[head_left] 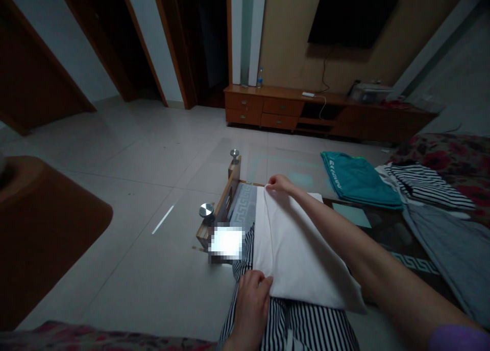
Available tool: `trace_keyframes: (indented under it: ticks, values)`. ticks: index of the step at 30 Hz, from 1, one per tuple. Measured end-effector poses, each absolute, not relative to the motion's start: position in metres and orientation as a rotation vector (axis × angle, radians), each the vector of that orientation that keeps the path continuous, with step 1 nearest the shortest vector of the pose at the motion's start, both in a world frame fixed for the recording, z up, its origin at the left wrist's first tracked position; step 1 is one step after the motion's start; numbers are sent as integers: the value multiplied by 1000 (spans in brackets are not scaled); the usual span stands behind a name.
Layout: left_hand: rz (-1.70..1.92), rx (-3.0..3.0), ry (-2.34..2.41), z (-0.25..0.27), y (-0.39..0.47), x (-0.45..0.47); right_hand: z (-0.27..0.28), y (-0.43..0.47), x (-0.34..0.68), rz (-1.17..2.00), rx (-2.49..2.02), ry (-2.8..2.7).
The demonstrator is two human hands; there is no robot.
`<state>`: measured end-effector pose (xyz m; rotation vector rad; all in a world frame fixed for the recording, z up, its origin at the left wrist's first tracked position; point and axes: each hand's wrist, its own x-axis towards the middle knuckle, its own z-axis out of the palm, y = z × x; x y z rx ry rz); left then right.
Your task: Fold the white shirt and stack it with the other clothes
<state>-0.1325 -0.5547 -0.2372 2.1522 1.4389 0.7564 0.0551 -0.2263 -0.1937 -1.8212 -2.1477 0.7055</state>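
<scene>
With the white garment point(306, 261) lying over your striped trousers point(321, 326) and the bench point(242, 204), right hand point(280, 183) pinching its far corner, left hand point(251, 299) its near one, you're apparently mid-fold, so next keep the edge between taut

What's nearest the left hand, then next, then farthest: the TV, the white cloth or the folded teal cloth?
1. White cloth: touching the left hand.
2. Folded teal cloth: farther forward, to the right.
3. TV: across the room, high on the wall.
</scene>
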Motion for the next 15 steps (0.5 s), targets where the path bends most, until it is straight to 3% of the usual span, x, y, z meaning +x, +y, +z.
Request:
trace_keyframes:
  ticks: [10, 15]
  values:
    - [856, 1973, 1474, -242, -553, -132, -182, -227, 92, 969, -1596, -2066]
    - [971, 1885, 1634, -248, -554, -136, -180, -226, 84, 1257, -1480, -2064]
